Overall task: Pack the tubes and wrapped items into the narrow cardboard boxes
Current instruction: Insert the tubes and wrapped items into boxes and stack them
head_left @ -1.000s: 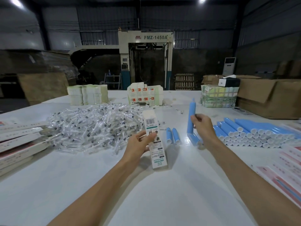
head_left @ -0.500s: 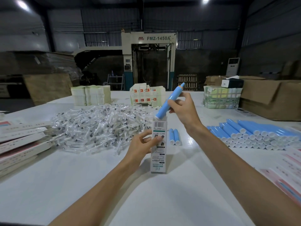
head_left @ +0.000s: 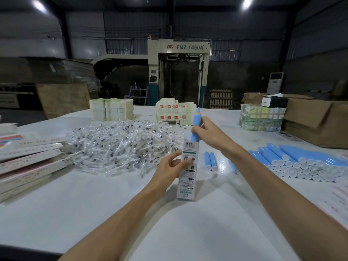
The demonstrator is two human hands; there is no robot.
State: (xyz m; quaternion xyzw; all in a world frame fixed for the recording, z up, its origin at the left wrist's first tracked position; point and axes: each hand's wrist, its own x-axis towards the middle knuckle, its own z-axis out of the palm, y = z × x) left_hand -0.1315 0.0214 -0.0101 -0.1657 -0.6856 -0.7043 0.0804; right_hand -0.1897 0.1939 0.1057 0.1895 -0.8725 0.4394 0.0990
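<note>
Left hand of mine grips the narrow box at mid-height, thumb on the printed face and fingers curled round its far side. The box stands upright on its lower end on the bench. My right hand, just above and beyond it, pinches a blue tube near its orange-tipped upper end. The tube is nearly upright, and its lower end is hidden behind the box's top edge.

On the box I read a barcode at the top with a green band beneath it. The lines of print further down run sideways and are too blurred to make out. Far beyond both hands a machine carries "FMZ-1450A" beside a red logo.

Left of my left hand lies a heap of clear wrapped items, its near edge close to my knuckles. Further left sit flat cartons, stacked at the bench's side. Just right of the box lie two loose tubes, side by side with their white caps toward me. Beyond my right forearm the main tube stack is piled in rows, and printed sheets lie at the right edge.

Toward me from the box, the bench is bare white on either side of my forearms, down to its dark near edge at lower left.
</note>
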